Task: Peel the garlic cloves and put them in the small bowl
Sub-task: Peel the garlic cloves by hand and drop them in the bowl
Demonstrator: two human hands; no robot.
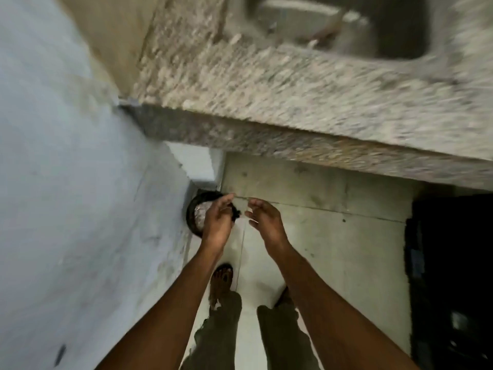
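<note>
I look down past the counter edge at the floor. My left hand (219,218) hovers over a small black bin (194,209) on the floor by the wall, with pale scraps inside it. Its fingers are loosely curled; whether they hold anything I cannot tell. My right hand (264,215) is beside it to the right, fingers apart and cupped, with nothing visible in it. No garlic cloves and no small bowl are in view. The picture is blurred.
A speckled granite counter (293,97) overhangs at the top, with a sink (346,28) at its far right. A pale blue wall (66,182) runs along the left. A dark object (450,276) stands on the floor at right. My feet (221,281) stand on tiles.
</note>
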